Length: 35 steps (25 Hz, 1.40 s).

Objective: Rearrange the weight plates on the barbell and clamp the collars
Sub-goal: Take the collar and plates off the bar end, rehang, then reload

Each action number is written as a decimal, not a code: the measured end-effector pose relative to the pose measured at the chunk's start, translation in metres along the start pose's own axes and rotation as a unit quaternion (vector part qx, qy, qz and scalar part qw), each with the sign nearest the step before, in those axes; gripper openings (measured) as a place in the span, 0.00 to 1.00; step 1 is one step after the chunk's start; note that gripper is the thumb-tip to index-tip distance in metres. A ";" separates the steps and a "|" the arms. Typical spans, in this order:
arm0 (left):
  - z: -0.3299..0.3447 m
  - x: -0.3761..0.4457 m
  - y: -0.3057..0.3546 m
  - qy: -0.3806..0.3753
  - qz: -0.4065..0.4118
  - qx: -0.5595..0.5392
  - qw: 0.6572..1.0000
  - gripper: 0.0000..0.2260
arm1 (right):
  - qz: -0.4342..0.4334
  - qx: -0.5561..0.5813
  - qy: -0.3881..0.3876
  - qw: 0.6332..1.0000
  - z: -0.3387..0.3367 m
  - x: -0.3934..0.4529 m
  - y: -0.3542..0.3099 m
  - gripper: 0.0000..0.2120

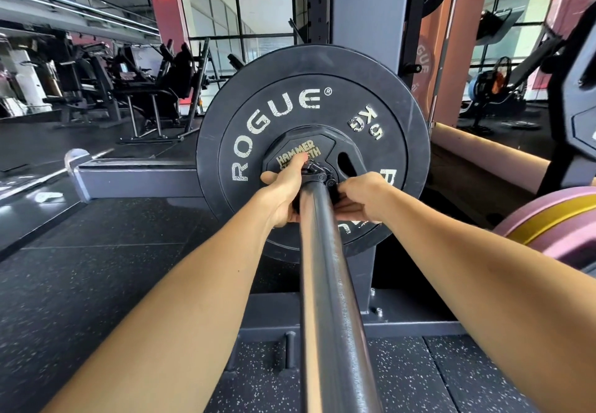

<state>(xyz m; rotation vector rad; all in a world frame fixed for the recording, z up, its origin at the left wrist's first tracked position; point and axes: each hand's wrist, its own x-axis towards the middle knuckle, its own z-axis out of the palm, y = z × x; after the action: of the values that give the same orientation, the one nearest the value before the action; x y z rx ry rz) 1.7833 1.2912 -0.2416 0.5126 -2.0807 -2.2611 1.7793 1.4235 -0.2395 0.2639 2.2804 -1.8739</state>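
Observation:
A dark barbell sleeve [325, 267] runs away from me into a big black Rogue 5 kg plate [309, 96]. A small black Hammer Strength plate [319, 148] sits in front of it on the sleeve. A black collar [317, 172] is on the sleeve against the small plate. My left hand [285, 190] grips the collar from the left, with its fingers reaching up along the plate face. My right hand [362, 195] grips the collar from the right, fingers curled under it. Most of the collar is hidden by my hands.
A grey rack upright [364, 9] stands behind the plates, its base frame [135, 177] on the black rubber floor. A pink and yellow plate [561, 219] lies at the right. Another black weight [580, 96] hangs at the far right. Gym machines [145, 83] stand at the back left.

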 end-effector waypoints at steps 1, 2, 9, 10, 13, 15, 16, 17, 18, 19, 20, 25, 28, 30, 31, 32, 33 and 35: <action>0.000 -0.002 0.000 0.004 -0.002 -0.012 1.000 0.25 | 0.001 -0.012 0.003 1.000 0.000 0.001 -0.002 0.13; 0.000 -0.003 -0.001 0.010 -0.005 -0.021 1.000 0.24 | 0.003 -0.025 0.006 1.000 0.000 0.000 -0.004 0.14; 0.001 0.004 -0.015 0.083 -0.004 -0.038 0.996 0.25 | -0.004 -0.066 0.000 0.998 -0.001 0.002 -0.008 0.17; 0.000 0.006 -0.015 0.074 -0.002 -0.042 0.996 0.24 | -0.006 -0.061 -0.002 0.998 -0.002 0.002 -0.009 0.17; -0.006 0.003 -0.011 0.035 0.000 0.010 0.999 0.21 | -0.003 -0.034 0.011 0.999 -0.002 0.003 -0.004 0.13; -0.013 0.001 -0.002 -0.001 -0.007 0.100 0.995 0.23 | -0.038 -0.029 0.038 0.998 -0.003 0.005 0.002 0.09; -0.017 0.000 0.004 -0.001 0.007 0.173 0.985 0.23 | -0.067 -0.053 0.050 0.995 -0.005 0.005 0.005 0.07; -0.022 -0.002 0.009 0.011 0.035 0.242 0.970 0.20 | -0.102 -0.089 0.057 0.989 -0.006 0.005 0.007 0.05; -0.028 -0.004 0.014 0.028 0.070 0.295 0.953 0.18 | -0.138 -0.124 0.060 0.981 -0.009 0.002 0.006 0.04; -0.034 -0.008 0.018 0.037 0.099 0.325 0.940 0.15 | -0.167 -0.161 0.058 0.971 -0.014 -0.001 0.005 0.05; -0.040 -0.016 0.022 0.033 0.112 0.341 0.933 0.13 | -0.187 -0.200 0.049 0.961 -0.019 -0.006 0.001 0.07; -0.065 -0.073 0.040 -0.035 0.039 0.423 0.905 0.15 | -0.176 -0.273 -0.087 0.942 -0.043 -0.049 -0.029 0.16; -0.076 -0.117 0.054 -0.038 -0.009 0.419 0.907 0.16 | -0.138 -0.334 -0.171 0.917 -0.052 -0.089 -0.047 0.16; -0.083 -0.146 0.064 -0.032 -0.023 0.435 0.900 0.17 | -0.119 -0.371 -0.210 0.897 -0.057 -0.120 -0.051 0.14; -0.086 -0.161 0.071 -0.035 -0.034 0.442 0.896 0.18 | -0.105 -0.381 -0.223 0.891 -0.059 -0.137 -0.054 0.14; -0.089 -0.178 0.077 -0.044 -0.057 0.439 0.896 0.19 | -0.078 -0.386 -0.239 0.887 -0.062 -0.153 -0.057 0.15; -0.090 -0.203 0.083 -0.068 -0.092 0.435 0.893 0.21 | -0.045 -0.391 -0.269 0.879 -0.067 -0.175 -0.058 0.17; -0.091 -0.252 0.091 -0.129 -0.176 0.440 0.871 0.23 | -0.004 -0.408 -0.320 0.855 -0.076 -0.216 -0.063 0.19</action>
<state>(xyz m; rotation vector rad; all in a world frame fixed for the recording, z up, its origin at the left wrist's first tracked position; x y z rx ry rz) 2.0263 1.2532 -0.1023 0.6647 -3.3620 -1.3915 1.9712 1.4807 -0.1119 -0.4258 2.2846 -0.6565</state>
